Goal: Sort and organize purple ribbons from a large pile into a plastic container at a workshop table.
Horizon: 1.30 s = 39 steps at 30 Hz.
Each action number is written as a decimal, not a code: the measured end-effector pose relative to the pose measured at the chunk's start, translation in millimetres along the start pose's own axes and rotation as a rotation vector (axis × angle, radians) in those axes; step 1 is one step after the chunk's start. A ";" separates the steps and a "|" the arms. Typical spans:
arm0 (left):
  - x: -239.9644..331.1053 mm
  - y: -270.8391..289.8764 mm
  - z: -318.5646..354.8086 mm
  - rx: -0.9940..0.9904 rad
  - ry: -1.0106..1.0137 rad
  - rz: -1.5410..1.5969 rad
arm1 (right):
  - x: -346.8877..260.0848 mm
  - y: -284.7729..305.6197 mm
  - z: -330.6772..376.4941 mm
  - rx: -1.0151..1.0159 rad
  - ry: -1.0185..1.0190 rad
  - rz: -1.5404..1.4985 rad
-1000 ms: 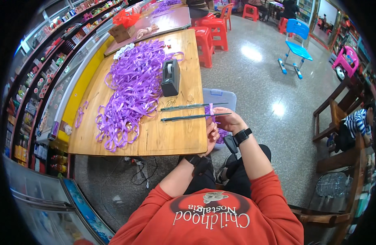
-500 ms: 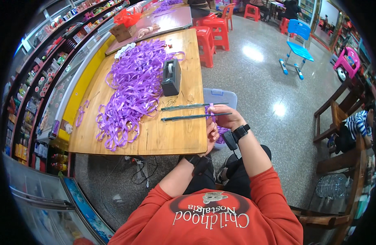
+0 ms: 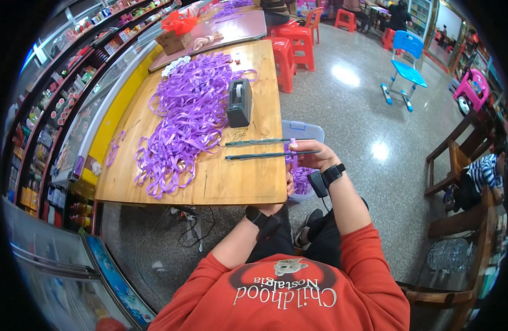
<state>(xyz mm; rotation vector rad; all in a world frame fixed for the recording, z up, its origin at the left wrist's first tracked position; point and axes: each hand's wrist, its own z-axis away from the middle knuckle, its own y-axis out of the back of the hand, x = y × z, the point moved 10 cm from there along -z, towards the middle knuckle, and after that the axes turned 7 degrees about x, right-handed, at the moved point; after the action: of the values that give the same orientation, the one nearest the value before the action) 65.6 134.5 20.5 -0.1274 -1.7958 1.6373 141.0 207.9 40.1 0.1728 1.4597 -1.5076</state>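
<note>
1. The purple ribbon piece [image 3: 292,148] is a short strip pinched at the table's near right corner, standing between the ends of two long dark rods [image 3: 265,149] that lie side by side across the wooden table [image 3: 232,182] and stick out past its right edge.
2. The right hand [image 3: 315,157] is at about 3 o'clock from the rod ends, fingers curled over and closed on the ribbon piece where it meets the rods; a dark watch sits on its wrist.
3. The left hand [image 3: 289,187] is just below the table edge, at about 6 o'clock from the ribbon piece. It is mostly hidden by the table and the right forearm, so I cannot tell how far open it is or whether it holds anything.
4. A pale blue plastic bin [image 3: 303,132] stands on the floor against the table's right side, behind the hands, with more purple ribbon inside it.
5. A big loose pile of purple ribbon [image 3: 182,121] covers the middle and left of the table, at about 10 o'clock from the hands.
6. A dark tape dispenser [image 3: 239,102] stands upright by the pile's right side, at about 11 o'clock from the rods.
7. Red plastic stools [image 3: 290,52] stand at 12 o'clock, beyond the table; a blue chair [image 3: 406,69] is well apart at about 1 o'clock.
</note>
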 end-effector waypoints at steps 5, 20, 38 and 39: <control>1.4 55.7 18.1 0.338 -0.064 0.030 | -16.5 -5.9 7.2 0.097 -0.001 0.231; -24.4 27.1 15.8 0.187 -0.017 -0.555 | -16.4 68.6 102.3 0.369 0.095 0.242; -48.3 -10.7 20.0 0.073 0.017 -0.841 | 36.2 9.3 134.9 0.410 0.257 0.496; -50.1 -9.3 23.3 0.072 0.042 -0.836 | 39.7 8.8 134.1 0.403 0.218 0.526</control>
<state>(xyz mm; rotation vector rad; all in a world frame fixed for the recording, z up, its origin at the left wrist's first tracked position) 94.2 87.8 8.9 0.5479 -1.4506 1.0687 195.4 78.8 42.4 0.9154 1.1321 -1.3467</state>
